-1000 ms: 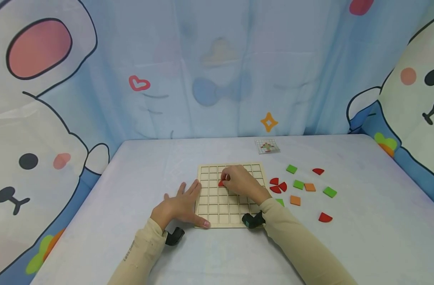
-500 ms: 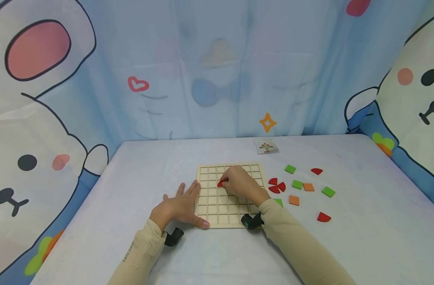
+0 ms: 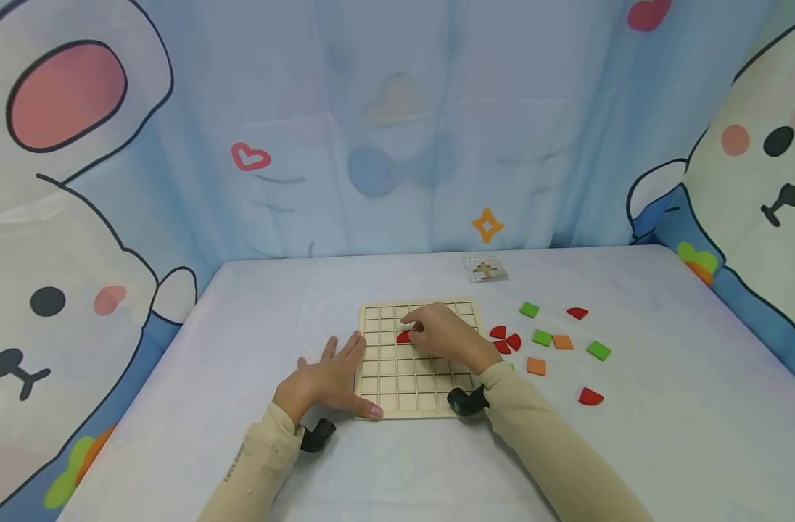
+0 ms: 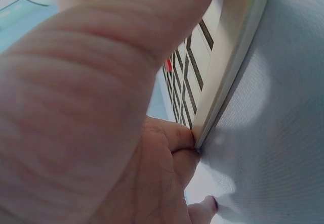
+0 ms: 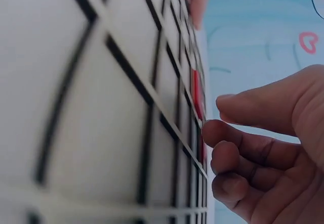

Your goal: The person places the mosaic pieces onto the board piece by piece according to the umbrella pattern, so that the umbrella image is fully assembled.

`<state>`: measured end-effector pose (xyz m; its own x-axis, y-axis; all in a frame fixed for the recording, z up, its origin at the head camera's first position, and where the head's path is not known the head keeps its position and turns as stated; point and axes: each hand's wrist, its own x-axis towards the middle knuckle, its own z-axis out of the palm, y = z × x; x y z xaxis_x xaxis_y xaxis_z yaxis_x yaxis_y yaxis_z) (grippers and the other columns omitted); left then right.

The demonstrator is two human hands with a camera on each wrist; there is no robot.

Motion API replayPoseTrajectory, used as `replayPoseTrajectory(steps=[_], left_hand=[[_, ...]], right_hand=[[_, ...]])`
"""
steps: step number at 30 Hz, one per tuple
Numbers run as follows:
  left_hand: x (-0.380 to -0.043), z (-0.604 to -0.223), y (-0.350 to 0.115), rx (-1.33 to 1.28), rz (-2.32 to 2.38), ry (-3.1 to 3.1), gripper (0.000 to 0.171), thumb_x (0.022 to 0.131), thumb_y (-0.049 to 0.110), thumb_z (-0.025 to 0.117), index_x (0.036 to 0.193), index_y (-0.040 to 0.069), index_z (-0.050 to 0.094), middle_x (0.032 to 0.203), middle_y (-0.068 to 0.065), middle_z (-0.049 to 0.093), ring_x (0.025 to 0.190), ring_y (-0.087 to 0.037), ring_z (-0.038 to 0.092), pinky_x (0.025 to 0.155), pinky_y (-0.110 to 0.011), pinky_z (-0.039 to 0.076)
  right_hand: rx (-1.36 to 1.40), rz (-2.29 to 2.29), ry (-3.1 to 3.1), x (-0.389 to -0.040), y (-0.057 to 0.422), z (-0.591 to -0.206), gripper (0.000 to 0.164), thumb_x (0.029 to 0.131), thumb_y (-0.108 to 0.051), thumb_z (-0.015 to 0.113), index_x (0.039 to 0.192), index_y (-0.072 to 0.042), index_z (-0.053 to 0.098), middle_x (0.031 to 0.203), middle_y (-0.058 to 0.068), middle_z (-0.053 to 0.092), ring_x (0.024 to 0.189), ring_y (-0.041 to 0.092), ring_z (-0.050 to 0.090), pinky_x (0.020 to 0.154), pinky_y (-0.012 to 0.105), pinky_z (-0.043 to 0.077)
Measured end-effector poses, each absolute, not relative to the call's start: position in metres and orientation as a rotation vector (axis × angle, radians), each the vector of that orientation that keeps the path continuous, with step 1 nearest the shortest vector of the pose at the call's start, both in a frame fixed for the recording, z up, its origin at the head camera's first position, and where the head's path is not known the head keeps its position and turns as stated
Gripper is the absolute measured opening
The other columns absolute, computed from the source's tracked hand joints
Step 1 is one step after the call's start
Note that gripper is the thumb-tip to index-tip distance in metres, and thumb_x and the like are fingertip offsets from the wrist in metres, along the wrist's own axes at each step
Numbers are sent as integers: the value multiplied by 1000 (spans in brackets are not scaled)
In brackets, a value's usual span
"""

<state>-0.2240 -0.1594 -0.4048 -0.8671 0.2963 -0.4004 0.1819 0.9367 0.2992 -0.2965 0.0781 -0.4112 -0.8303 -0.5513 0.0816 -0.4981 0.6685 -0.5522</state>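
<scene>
A pale wooden grid board point(image 3: 397, 391) lies on the table. My left hand point(image 3: 326, 380) rests against its left side with fingers spread, the thumb on its near left corner. In the left wrist view, fingers touch the edge of the board point(image 4: 223, 77). One red quarter-round piece point(image 3: 403, 337) sits in a cell in the board's upper part. My right hand point(image 3: 446, 335) is over the board just right of that piece. In the right wrist view its thumb point(image 5: 253, 107) and index fingertip are apart, with nothing visible between them. A red piece point(image 5: 196, 95) shows in the grid beyond.
Right of the board lie several red quarter-round pieces point(image 3: 514, 341), green squares point(image 3: 598, 351) and orange squares point(image 3: 537, 366). A small printed pattern card point(image 3: 485, 269) lies near the table's back edge. A patterned blue curtain point(image 3: 397, 145) hangs behind the table.
My right hand's fingertips have separated from the red piece, and the index finger has lifted and straightened slightly. The piece stays in the grid. My left hand keeps its place on the board.
</scene>
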Motion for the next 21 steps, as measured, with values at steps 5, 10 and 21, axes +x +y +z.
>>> replayPoseTrajectory(steps=[5, 10, 21], left_hand=[[-223, -404, -159, 347, 356, 2641, 131, 81, 63, 88, 173, 11, 12, 181, -3, 3, 163, -41, 0, 113, -85, 11], [-223, -402, -158, 341, 367, 2640, 131, 81, 62, 88, 173, 10, 12, 181, -3, 4, 163, -41, 0, 114, -85, 11], [-219, -402, -159, 351, 399, 2639, 131, 81, 61, 89, 173, 9, 12, 181, -4, 3, 163, -43, 0, 113, -85, 9]], right_hand=[[-867, -930, 2798, -299, 94, -405, 29, 104, -6, 66, 130, 4, 74, 82, 1, 67, 62, 13, 48, 65, 32, 45], [-839, -982, 2814, -302, 110, -399, 33, 104, -9, 67, 134, 5, 71, 93, 6, 71, 73, 18, 59, 70, 37, 52], [-763, -1088, 2844, -304, 150, -387, 40, 106, -11, 65, 142, 6, 64, 131, 26, 69, 117, 40, 65, 98, 56, 54]])
